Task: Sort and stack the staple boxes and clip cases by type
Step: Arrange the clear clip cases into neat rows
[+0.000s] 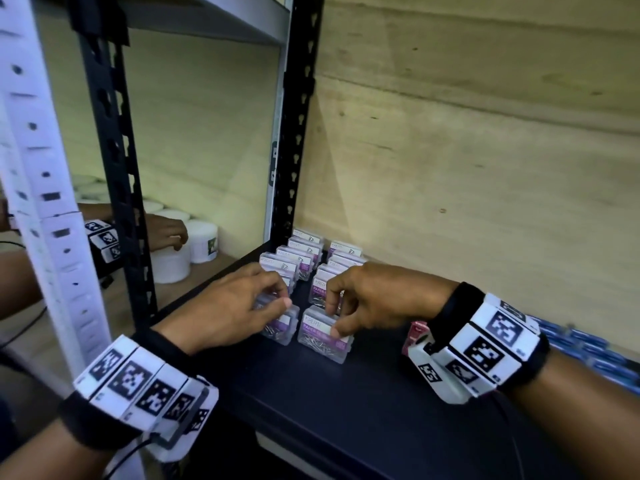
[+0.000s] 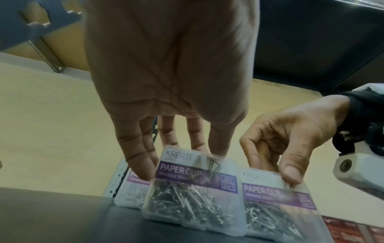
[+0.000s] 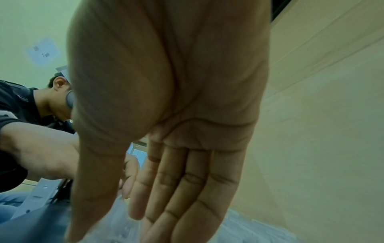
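Observation:
Two clear paper clip cases with purple labels stand side by side at the front of a dark shelf point(image 1: 346, 403). My left hand point(image 1: 278, 299) grips the left case point(image 1: 282, 329) from above; its fingers point(image 2: 143, 171) reach down around that case point(image 2: 193, 195). My right hand point(image 1: 335, 320) pinches the top edge of the right case point(image 1: 322, 341) between thumb and fingers, which the left wrist view also shows on that case point(image 2: 276, 203). Behind them stand two rows of the same cases point(image 1: 301, 254). The right wrist view shows mostly my palm point(image 3: 176, 115).
A red staple box point(image 1: 417, 332) lies under my right wrist and blue boxes point(image 1: 588, 348) line the wall at right. A black upright point(image 1: 294, 150) bounds the shelf on the left. Beyond it are white jars point(image 1: 204, 240) and another person's hand point(image 1: 166, 233).

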Tool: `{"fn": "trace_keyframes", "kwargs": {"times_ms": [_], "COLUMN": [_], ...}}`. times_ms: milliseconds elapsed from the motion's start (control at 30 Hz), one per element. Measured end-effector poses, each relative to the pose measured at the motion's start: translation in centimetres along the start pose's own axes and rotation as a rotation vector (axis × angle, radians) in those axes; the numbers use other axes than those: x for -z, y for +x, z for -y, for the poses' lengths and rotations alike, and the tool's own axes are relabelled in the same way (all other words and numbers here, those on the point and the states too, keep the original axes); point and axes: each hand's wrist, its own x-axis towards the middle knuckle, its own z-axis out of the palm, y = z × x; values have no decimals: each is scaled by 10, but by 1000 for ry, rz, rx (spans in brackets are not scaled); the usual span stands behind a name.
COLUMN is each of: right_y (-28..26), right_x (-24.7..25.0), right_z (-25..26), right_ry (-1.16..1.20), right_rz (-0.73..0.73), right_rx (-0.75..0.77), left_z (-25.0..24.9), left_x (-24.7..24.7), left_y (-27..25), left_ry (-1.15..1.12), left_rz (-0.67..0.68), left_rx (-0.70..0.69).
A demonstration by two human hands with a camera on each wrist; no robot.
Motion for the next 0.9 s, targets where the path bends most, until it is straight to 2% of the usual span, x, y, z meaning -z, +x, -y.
{"fn": "trace_keyframes", "kwargs": {"times_ms": [233,367,533,900], "right_y": [-16,-25,-33,-36], "right_x": [-6,-8,-10,-15], "right_z": [4,3,-2,-7], "right_ry": [20,31,62,92], "right_rz": [10,14,27,9], "right_rx": [4,10,15,45], "left_z": [-8,-9,-14,-19], "left_x": [-21,-35,-48,-54], "left_y": [-18,-22,-22,-25], "left_ry": [-198,-313,-218,-175], "left_rz": [108,98,61,7], "left_rx": [33,61,87,150]}}
